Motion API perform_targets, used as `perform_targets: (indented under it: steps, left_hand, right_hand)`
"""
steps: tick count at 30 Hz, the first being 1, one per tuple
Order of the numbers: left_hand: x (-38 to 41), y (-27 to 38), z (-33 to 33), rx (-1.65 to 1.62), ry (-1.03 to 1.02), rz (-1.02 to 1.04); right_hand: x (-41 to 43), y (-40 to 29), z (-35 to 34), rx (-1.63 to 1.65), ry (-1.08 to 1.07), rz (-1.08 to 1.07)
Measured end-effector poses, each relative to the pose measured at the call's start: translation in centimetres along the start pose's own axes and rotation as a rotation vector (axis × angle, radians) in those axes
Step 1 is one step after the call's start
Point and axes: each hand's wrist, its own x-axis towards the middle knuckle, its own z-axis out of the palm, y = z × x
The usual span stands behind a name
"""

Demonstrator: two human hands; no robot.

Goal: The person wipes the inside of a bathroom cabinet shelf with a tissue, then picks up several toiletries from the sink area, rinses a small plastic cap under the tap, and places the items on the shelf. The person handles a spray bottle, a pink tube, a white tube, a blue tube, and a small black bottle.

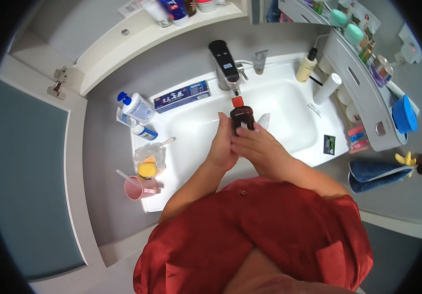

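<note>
A dark brown bottle (pixel 243 115) with a red cap is held over the white washbasin (pixel 192 137), just below the spout of the faucet (pixel 225 66). My left hand (pixel 222 147) grips the bottle from its left side, thumb pointing up along it. My right hand (pixel 260 147) lies against the bottle's lower part, its fingers reaching across towards my left hand; they are slightly blurred. Something white and crumpled (pixel 264 120) shows in the basin beside the bottle. Behind the basin lies a dark blue toothpaste box (pixel 182 96).
On the left rim stand a pump bottle (pixel 138 107), a yellow soap bar (pixel 147 169) and a pink cup (pixel 133 189). A lotion bottle (pixel 306 68) and a white cylinder (pixel 327 89) stand at the right. An open cabinet door (pixel 34 176) is at far left; a shelf (pixel 152 36) overhangs the back.
</note>
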Motion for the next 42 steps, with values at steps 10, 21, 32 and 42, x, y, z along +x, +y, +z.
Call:
perform_targets:
  steps: [10,21,32,42]
  left_hand:
    - [1.3,-2.4,-0.2,0.332,0.037,0.369]
    - [0.1,-2.5,-2.4,0.688,-0.029,0.611]
    - [0.3,-1.7,-2.0,0.989,0.03,0.861]
    - [-1.2,1.1,-0.2,1.469,-0.021,0.88]
  right_hand:
    - [-0.4,1.6,0.2,0.941,0.314,0.627]
    - [0.3,0.0,1.1,1.017,0.085,0.578]
    - [-0.7,1.6,2.2,1.568,0.035,0.736]
    - [-1.6,2.7,1.4,1.948,0.046,0.766]
